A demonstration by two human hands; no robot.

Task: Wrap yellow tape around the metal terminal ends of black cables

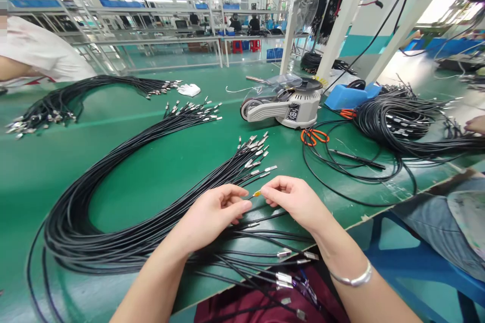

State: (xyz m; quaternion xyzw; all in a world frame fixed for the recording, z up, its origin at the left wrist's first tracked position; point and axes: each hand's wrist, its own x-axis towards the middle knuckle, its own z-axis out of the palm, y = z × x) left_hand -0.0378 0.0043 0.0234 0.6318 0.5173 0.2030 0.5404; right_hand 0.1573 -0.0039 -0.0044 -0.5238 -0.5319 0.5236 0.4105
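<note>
My left hand (215, 213) and my right hand (292, 201) meet just above the green table (159, 171), near its front edge. Between their fingertips is the end of one black cable with a small yellow piece (257, 193) on it; both hands pinch it. A large looped bundle of black cables (113, 232) with silver metal ends (255, 154) lies under and to the left of my hands. More cable ends (288, 278) hang over the table's edge toward my lap. A silver bracelet (352, 278) is on my right wrist.
A grey tape dispenser (288, 103) stands behind my hands, orange scissors (313, 136) beside it. Another cable pile (401, 118) and a blue box (350, 96) lie right. Further bundles (68, 98) lie far left near a person in white (34, 55). Another person's leg (450, 222) is at right.
</note>
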